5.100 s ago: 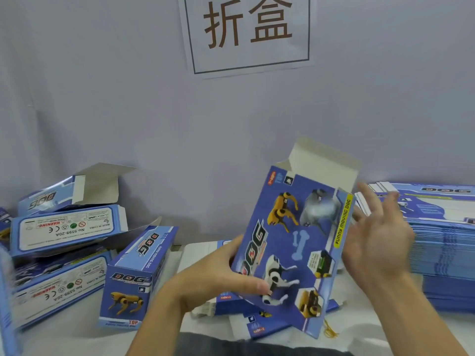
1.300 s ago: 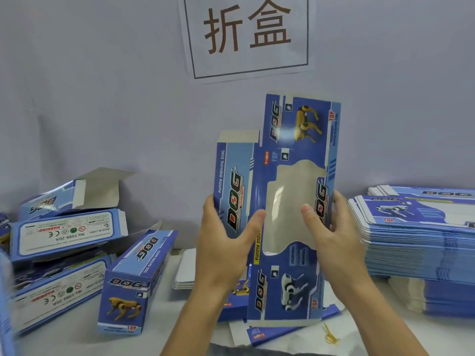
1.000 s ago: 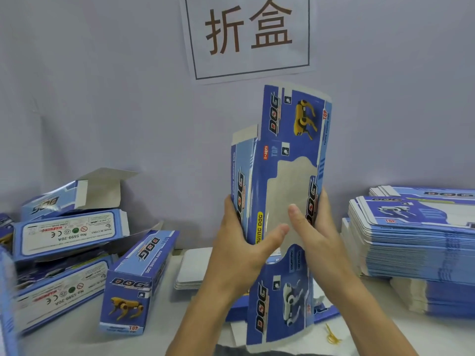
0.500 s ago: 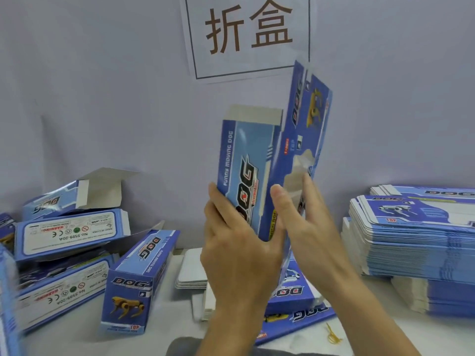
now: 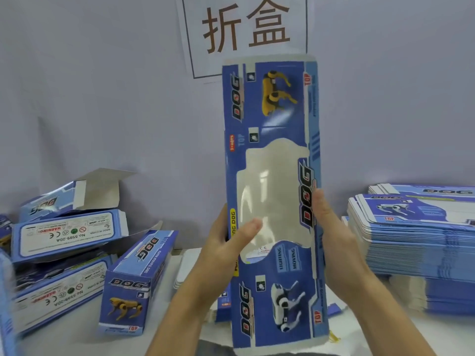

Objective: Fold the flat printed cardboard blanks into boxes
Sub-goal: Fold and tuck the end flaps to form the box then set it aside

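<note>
I hold a blue printed cardboard blank (image 5: 272,111) upright in front of me, its window face toward me, with a yellow dog at the top and a white dog at the bottom. My left hand (image 5: 226,242) grips its left edge, thumb lying across the clear window. My right hand (image 5: 331,232) grips the right edge beside the "DOG" lettering, thumb on the front, fingers hidden behind. The blank's back side is hidden.
Folded blue boxes (image 5: 133,281) lie piled at the left, some with open flaps (image 5: 102,191). A tall stack of flat blanks (image 5: 416,240) stands at the right. A wall with a paper sign (image 5: 246,29) is close behind. White inserts (image 5: 187,268) lie on the table.
Half a second ago the blank was turned edge-on, a side panel toward me. Now it faces me flat with the window in front, and both hands grip its side edges.
</note>
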Demonstrator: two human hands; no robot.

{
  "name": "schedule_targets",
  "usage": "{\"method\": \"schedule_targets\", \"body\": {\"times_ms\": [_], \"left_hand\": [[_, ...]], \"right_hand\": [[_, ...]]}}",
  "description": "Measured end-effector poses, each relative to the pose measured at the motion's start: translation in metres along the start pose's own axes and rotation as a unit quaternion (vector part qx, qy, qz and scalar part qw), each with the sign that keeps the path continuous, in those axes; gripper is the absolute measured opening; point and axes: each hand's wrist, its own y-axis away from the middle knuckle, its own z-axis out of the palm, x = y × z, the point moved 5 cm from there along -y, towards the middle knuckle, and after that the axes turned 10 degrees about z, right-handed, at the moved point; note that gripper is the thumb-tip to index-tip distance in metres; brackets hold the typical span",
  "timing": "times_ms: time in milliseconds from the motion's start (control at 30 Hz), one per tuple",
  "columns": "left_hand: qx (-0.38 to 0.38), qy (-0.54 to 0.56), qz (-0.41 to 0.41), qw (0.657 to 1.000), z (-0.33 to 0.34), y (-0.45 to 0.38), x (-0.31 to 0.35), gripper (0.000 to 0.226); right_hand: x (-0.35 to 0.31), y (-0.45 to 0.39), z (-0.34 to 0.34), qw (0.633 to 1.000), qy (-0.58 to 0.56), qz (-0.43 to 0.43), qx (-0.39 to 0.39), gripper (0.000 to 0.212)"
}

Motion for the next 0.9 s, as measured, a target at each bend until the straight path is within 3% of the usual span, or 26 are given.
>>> {"method": "schedule_targets", "body": {"times_ms": [167, 300, 367, 467, 567, 700, 767, 833, 900], "left_hand": [[-0.011, -0.021, 0.024, 0.999, 0.007, -0.006, 0.005, 0.062], [0.118, -0.007, 0.065, 0.991, -0.004, -0.013, 0.014, 0.071], [0.162, -0.019, 0.082, 0.983, -0.009, -0.013, 0.018, 0.063], [0.125, -0.077, 0.095, 0.985, -0.01, -0.011, 0.021, 0.048], [0.053, -0.12, 0.108, 0.985, 0.0, -0.007, 0.022, 0.036], [-0.016, -0.098, 0.082, 0.992, 0.014, -0.001, 0.027, 0.017], [-0.044, -0.063, 0.055, 0.996, 0.017, 0.001, 0.027, 0.006], [-0.027, -0.03, 0.046, 0.998, 0.016, -0.001, 0.027, 0.027], [0.043, -0.008, 0.077, 0.996, 0.013, -0.006, 0.03, 0.041]], "right_hand": [[-0.007, 0.0, -0.007, 0.997, 0.064, -0.035, 0.021, 0.043], [-0.008, 0.005, 0.011, 0.991, 0.131, -0.015, 0.0, 0.016], [-0.011, 0.009, 0.019, 0.985, 0.171, -0.009, -0.034, 0.025], [-0.02, 0.01, 0.019, 0.985, 0.149, -0.048, -0.07, 0.048], [-0.027, 0.006, 0.006, 0.994, 0.08, -0.058, -0.047, 0.065], [-0.036, 0.005, -0.011, 0.992, 0.082, -0.09, 0.045, 0.057], [-0.033, 0.005, -0.017, 0.993, 0.069, -0.076, 0.051, 0.057], [-0.031, 0.005, -0.012, 0.995, 0.068, -0.064, 0.022, 0.047], [-0.033, 0.007, 0.0, 0.995, 0.072, -0.073, -0.008, 0.038]]}}
